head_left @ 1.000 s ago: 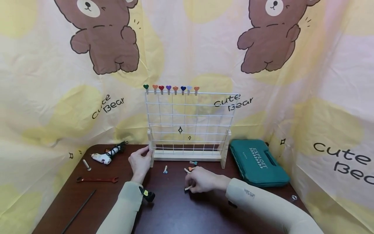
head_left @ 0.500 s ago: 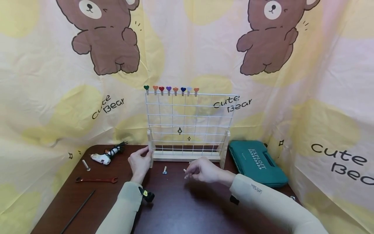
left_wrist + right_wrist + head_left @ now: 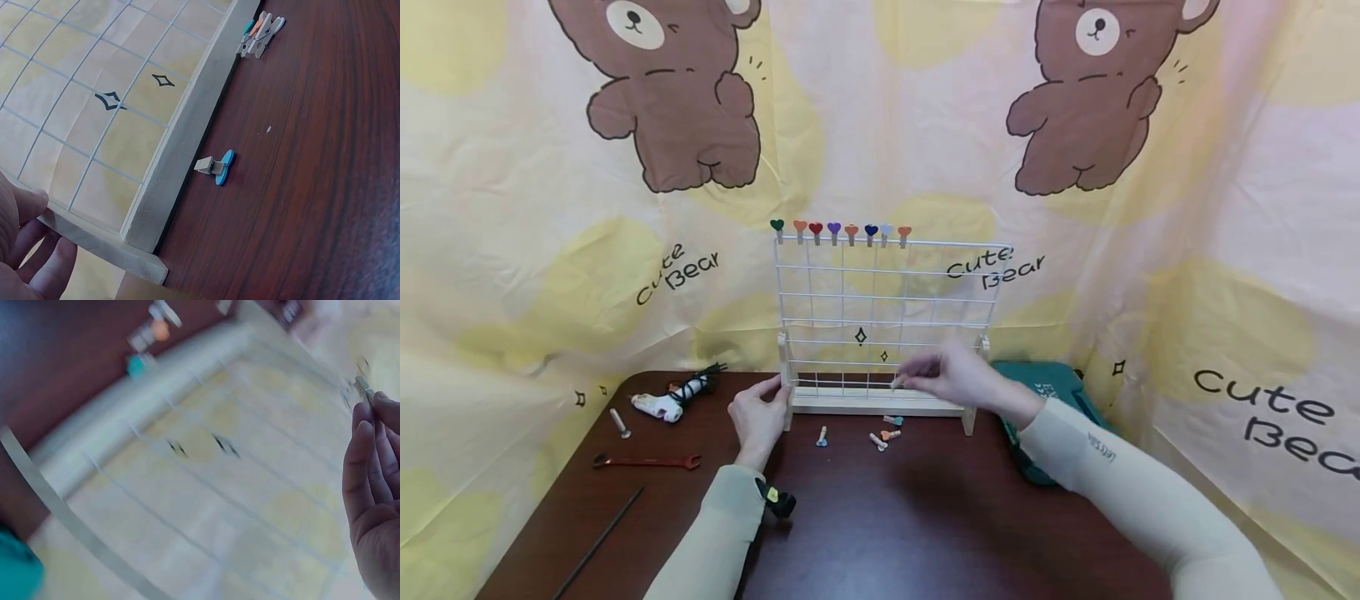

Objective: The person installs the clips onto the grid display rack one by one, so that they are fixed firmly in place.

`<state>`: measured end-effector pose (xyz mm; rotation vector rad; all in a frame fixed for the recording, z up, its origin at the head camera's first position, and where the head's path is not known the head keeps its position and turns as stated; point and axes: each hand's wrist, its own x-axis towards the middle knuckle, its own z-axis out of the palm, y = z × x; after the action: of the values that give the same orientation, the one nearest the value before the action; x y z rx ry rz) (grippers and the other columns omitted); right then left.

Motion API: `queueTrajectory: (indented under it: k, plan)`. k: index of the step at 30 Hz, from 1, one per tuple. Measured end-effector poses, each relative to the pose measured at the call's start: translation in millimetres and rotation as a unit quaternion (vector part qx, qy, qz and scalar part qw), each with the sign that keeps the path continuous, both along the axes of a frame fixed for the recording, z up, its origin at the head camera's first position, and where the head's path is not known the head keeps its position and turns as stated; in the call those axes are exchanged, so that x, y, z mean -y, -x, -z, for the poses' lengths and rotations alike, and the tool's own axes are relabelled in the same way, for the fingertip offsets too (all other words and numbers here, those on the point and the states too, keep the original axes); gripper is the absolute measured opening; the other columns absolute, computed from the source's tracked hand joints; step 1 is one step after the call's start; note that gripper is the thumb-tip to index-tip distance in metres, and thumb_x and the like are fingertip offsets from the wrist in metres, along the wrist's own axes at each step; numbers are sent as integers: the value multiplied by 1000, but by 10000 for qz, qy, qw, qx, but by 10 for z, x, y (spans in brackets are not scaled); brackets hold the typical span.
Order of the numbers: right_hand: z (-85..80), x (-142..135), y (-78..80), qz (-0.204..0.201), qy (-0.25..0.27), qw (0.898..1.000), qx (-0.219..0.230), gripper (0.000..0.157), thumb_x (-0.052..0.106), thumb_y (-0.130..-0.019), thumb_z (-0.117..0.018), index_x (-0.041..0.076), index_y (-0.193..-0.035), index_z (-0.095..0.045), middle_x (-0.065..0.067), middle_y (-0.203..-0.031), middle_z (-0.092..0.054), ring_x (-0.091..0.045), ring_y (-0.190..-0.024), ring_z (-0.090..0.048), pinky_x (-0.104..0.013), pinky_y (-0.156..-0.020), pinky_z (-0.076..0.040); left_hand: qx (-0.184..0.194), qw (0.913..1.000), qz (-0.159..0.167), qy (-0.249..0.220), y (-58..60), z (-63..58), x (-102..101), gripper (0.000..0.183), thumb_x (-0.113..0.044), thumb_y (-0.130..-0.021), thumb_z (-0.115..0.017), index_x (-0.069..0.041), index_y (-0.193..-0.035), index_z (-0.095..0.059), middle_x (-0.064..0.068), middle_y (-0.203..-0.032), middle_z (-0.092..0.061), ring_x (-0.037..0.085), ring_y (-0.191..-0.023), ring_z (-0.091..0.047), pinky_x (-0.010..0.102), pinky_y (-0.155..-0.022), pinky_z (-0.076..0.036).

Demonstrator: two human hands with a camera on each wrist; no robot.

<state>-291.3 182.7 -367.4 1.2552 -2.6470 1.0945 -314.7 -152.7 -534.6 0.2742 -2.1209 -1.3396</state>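
Note:
My left hand [image 3: 758, 418] grips the left wooden upright [image 3: 103, 244] of a stand that bears a white wire grid [image 3: 887, 323]. My right hand [image 3: 951, 379] is raised before the grid's lower right part, pinching a small wooden clothespin [image 3: 364, 386] between thumb and fingers; its decorated end is hidden. Along the grid's top wire sit several heart-topped clothespins [image 3: 834, 230], all toward the left. On the table lie a blue-ended clothespin [image 3: 822, 437] and, farther right, a teal one [image 3: 892, 420], an orange one [image 3: 890, 435] and a pale one [image 3: 877, 442].
At the left of the table [image 3: 850, 533] are a glue gun [image 3: 661, 407] with a bundled cord, a bolt [image 3: 621, 423], a red wrench [image 3: 647, 461] and a thin dark rod [image 3: 598, 542]. A green tool case [image 3: 1033, 467] lies at right, partly behind the right arm.
My right hand has lifted a clothespin from the table and moved up and rightward to the front of the grid. The left hand keeps its grip on the upright.

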Motion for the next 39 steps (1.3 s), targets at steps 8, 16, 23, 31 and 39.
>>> queueTrajectory:
  k: [8, 16, 23, 31, 39]
  plan:
    - [-856, -107, 281, 754, 760, 9833, -1470, 19, -4, -94, -75, 2, -111, -82, -8, -94, -79, -21, -71, -71, -24, -58, -56, -18, 10000, -38, 65, 29, 11, 14, 24, -22, -88, -88, -15, -111, -86, 12, -107, -81, 35, -107, -73, 51, -92, -53]
    - [-1476, -42, 553, 1572, 295, 9525, -2592, 11, 1, -97, -74, 1, -104, -84, -8, -93, -76, -20, -78, -70, -21, -62, -50, -45, 10000, -20, 57, 20, 7, 6, 24, -21, -88, -88, -15, -111, -86, 13, -106, -81, 35, -106, -73, 51, -93, -53]
    - [-1608, 73, 710, 1802, -742, 9479, -2519, 13, 9, -97, -76, 6, -106, -85, -8, -90, -77, -23, -77, -70, -40, -71, -55, 18, 10000, 9, 49, 13, 5, 12, 24, -21, -88, -88, -15, -111, -86, 14, -107, -81, 36, -106, -72, 51, -92, -53]
    - [-1186, 73, 534, 1999, 465, 8954, -3951, 29, 12, -93, -80, 5, -122, -77, -12, -90, -73, -24, -66, -66, -39, -63, -55, 58, 10000, 44, 61, 7, 8, 18, 24, -21, -89, -87, -15, -112, -85, 13, -108, -81, 35, -106, -73, 51, -91, -53]
    - [-86, 168, 267, 616, 538, 9460, -3138, 12, 0, -88, -79, 5, -99, -81, -6, -89, -78, -14, -73, -72, -25, -63, -59, -58, 9999, -9, 122, 8, 3, 5, 23, -19, -89, -87, -14, -111, -86, 13, -105, -81, 35, -105, -74, 51, -92, -54]
